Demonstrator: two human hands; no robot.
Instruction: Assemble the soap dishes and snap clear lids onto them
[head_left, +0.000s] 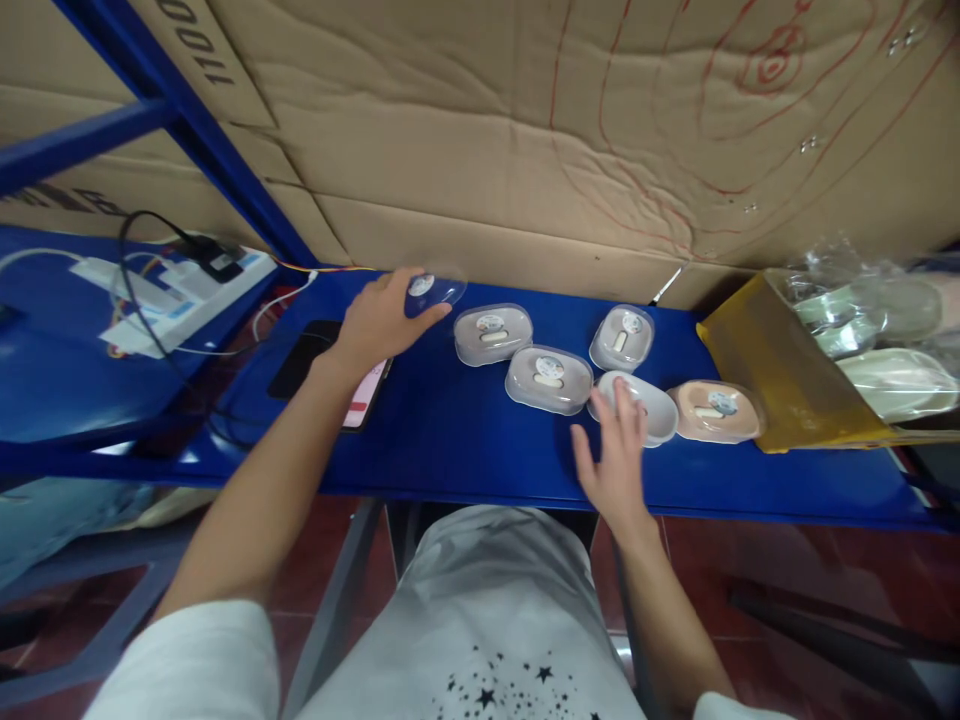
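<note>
My left hand [384, 318] is at the back left of the blue table, its fingers and thumb around a clear plastic lid [450, 290] with a round sticker. My right hand [616, 460] has its fingers spread, the tips resting on a white, lidless oval box [657, 412]. Close by stand a grey-white lidded box [549, 380], a second one [493, 336] behind it to the left, and a third [622, 338] at the back. Each shows a round sticker under or on its clear lid. A peach lidded box [716, 412] touches the white box's right side.
A taped carton [757, 370] holding wrapped pale green and white pieces stands at the right. Left are a phone [366, 400], a black flat item [304, 358] and a power strip [187, 305] with cables. Cardboard [450, 130] walls the back; a blue frame post [225, 130] rises left.
</note>
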